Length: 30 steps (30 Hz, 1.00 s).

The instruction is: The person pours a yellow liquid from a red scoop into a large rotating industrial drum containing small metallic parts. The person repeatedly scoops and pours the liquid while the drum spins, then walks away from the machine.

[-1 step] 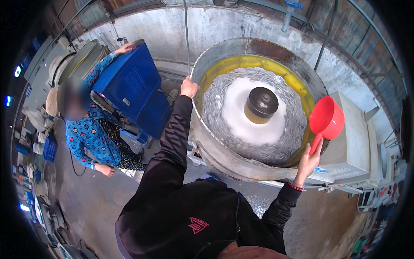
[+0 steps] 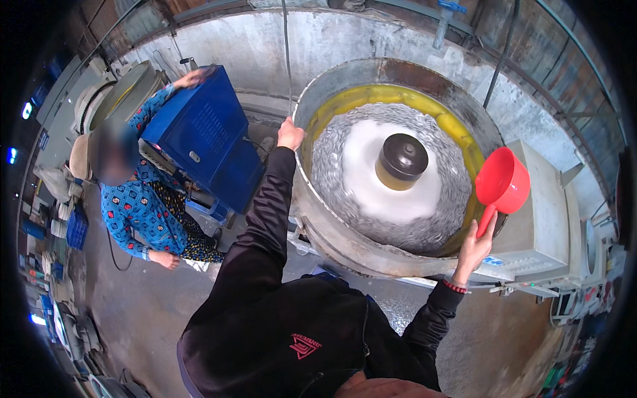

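A large round metal tub (image 2: 332,247) with a yellow inner lining stands before me. Inside, a ring of small grey metallic pieces, blurred by motion, surrounds white foam (image 2: 361,169). A black-capped post (image 2: 403,158) rises from the middle. My left hand (image 2: 290,134) is closed on the tub's left rim, and its fingertips are partly hidden. At the right rim, my right hand (image 2: 475,247) grips the handle of a red plastic dipper (image 2: 505,182). The dipper's bowl is raised beside the tub's right side; whether it holds anything is unclear.
A blue metal cabinet (image 2: 199,132) stands left of the tub. Beside it is a co-worker in a blue patterned top (image 2: 142,212), one hand on the cabinet. A pale machine housing (image 2: 537,225) adjoins the tub's right. A thin dark cable (image 2: 286,60) hangs near my left hand.
The co-worker's hand on the cabinet's top has shifted slightly, and their lower hand has moved a little. My hands and the dipper stay in place.
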Each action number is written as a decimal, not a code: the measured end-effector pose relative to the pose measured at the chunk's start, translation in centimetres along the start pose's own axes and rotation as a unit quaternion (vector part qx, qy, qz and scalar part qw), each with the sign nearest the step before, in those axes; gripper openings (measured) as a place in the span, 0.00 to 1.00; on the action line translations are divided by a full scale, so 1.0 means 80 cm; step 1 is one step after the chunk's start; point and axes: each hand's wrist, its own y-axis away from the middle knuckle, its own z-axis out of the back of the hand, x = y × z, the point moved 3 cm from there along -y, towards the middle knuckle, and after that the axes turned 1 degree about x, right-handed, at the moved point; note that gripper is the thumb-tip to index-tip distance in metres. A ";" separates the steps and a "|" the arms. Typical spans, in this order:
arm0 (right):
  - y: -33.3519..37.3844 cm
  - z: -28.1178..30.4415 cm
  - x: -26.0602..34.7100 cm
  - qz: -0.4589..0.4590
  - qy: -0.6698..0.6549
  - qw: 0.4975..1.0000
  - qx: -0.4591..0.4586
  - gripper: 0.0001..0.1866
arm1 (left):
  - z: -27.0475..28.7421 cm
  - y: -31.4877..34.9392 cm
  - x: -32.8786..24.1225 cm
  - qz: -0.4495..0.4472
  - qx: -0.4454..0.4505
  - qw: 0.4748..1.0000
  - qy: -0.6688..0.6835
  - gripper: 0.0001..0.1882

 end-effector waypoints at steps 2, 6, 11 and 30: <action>0.002 0.002 0.002 -0.008 0.001 1.000 0.011 0.29 | 0.000 0.002 0.002 -0.014 -0.005 1.000 0.012 0.23; 0.001 0.000 0.000 -0.029 -0.004 0.999 0.015 0.29 | -0.002 -0.004 0.005 -0.019 -0.008 1.000 0.008 0.22; -0.003 -0.004 -0.013 0.006 -0.016 1.000 -0.001 0.28 | -0.013 -0.015 0.005 -0.046 -0.008 0.997 0.065 0.21; -0.005 -0.017 -0.037 0.027 -0.015 0.999 0.032 0.26 | -0.027 0.004 -0.004 0.009 -0.076 0.995 0.057 0.22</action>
